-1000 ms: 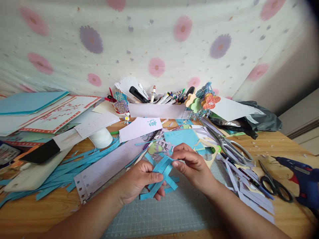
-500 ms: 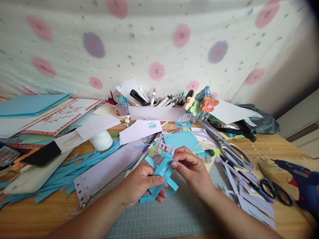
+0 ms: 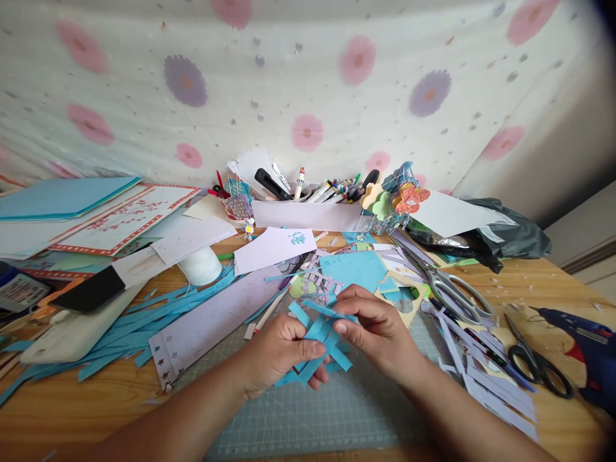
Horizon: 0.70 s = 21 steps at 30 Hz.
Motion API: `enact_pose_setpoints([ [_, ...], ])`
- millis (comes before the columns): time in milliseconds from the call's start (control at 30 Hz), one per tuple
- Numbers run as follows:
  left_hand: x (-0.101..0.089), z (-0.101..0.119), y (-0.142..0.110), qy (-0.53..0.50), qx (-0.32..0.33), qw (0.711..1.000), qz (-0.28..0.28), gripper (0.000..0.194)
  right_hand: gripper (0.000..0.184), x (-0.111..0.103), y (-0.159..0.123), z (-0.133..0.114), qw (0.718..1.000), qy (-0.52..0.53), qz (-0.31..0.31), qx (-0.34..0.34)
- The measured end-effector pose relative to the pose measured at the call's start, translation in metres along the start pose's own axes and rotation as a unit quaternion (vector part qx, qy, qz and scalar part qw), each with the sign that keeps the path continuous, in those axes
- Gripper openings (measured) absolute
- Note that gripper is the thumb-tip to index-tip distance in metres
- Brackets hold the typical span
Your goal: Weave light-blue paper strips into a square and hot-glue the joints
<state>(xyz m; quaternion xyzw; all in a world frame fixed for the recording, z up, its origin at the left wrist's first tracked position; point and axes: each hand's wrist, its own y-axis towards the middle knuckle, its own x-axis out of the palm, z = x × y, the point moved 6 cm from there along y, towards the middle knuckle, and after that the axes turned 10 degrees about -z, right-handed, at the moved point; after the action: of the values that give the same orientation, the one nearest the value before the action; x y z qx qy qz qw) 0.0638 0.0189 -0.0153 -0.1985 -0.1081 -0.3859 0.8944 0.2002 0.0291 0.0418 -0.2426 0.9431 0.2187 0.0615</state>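
Blue paper strips, crossed over one another in a loose lattice, are held above the cutting mat. My left hand grips the lattice from the left, thumb on top and fingertips showing beneath. On the upper right, my right hand pinches a strip end between thumb and forefinger. Several strip ends stick out freely around the crossing. Beyond the hands lie a light-blue paper sheet and lilac paper scraps.
To the left are a pile of loose blue strips and a long lilac paper piece. On the right lie large scissors, black-handled scissors and a blue glue gun. A pen holder stands at the back.
The view has shifted slightly. The strip at my right fingers now lies across the top of the lattice, its end pointing right past the fingertips. Both hands keep their hold.
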Motion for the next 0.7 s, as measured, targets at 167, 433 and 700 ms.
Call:
enact_pose_setpoints([
  [167,-0.0065,-0.0001,-0.0021,0.074,-0.017,0.997,0.034,0.040,0.022,-0.0009,0.0037,-0.0040,0.995,-0.081,-0.054,0.028],
  [433,-0.0045,-0.0025,-0.0014,0.114,-0.045,0.992,0.016,0.040,0.020,-0.0041,0.0037,-0.0072,0.979,-0.137,-0.142,0.055],
  [700,-0.0015,-0.0019,-0.0015,0.060,-0.039,0.997,0.012,0.041,0.028,-0.0063,-0.0004,0.0012,0.987,-0.093,-0.106,0.081],
])
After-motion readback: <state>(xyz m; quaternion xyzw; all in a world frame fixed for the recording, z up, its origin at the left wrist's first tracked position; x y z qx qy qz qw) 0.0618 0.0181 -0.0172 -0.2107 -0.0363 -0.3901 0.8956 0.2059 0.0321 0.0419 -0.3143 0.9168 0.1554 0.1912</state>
